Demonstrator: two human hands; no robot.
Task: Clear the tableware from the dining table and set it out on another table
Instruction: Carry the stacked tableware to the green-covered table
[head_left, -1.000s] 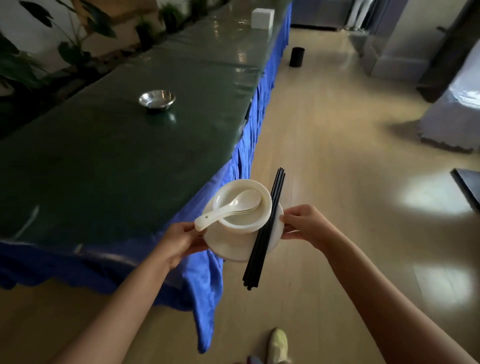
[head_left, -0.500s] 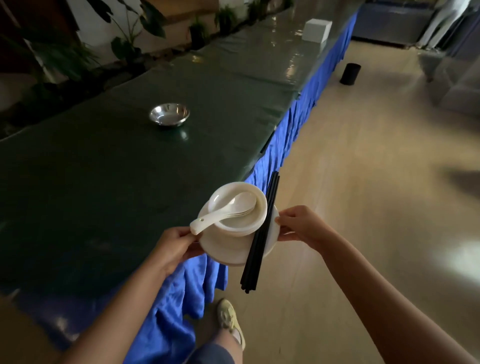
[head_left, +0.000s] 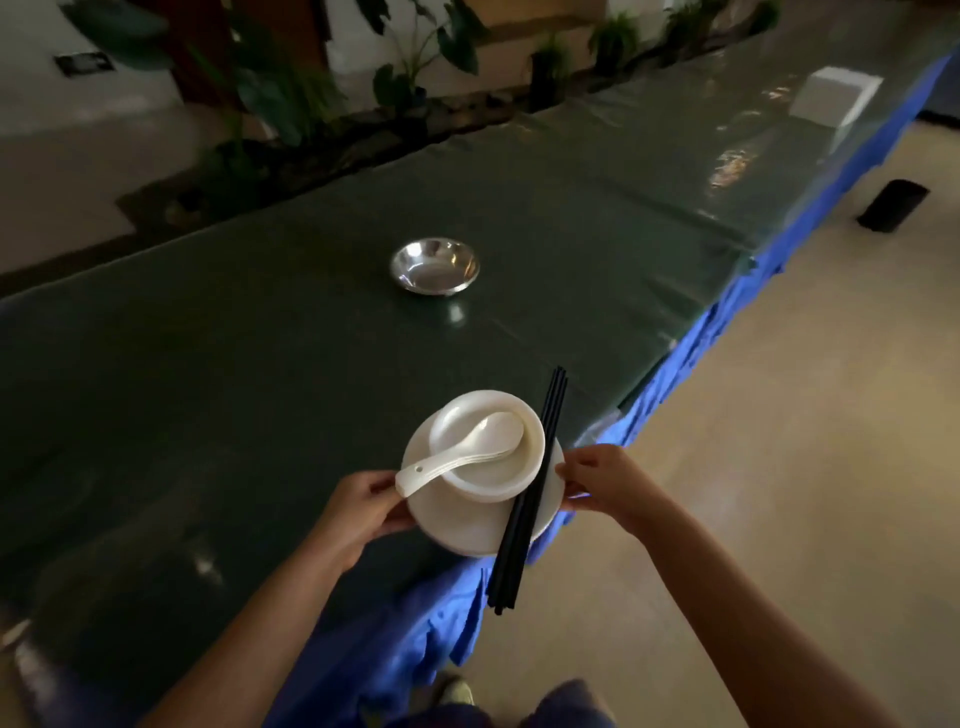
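Note:
I carry a stack of white plates (head_left: 467, 525) in the air above the near edge of a long table (head_left: 260, 374) covered in dark green. A white bowl (head_left: 511, 467) sits on the plates with several white spoons (head_left: 467, 449) nested in it. A bundle of black chopsticks (head_left: 527, 499) lies across the plates' right side and sticks out front and back. My left hand (head_left: 361, 506) grips the plates' left rim under the spoon handles. My right hand (head_left: 605, 480) pinches the right rim beside the chopsticks.
A steel bowl (head_left: 435, 266) stands on the table further back. A white box (head_left: 834, 101) sits at the far right end. A blue skirt (head_left: 675, 374) hangs along the table edge. A black bin (head_left: 891, 205) stands on the floor. Plants (head_left: 415, 57) line the far side.
I have turned left towards the table and stepped closer. The stack in both hands has come from beside the blue skirt to over the table's edge. Both grips are unchanged.

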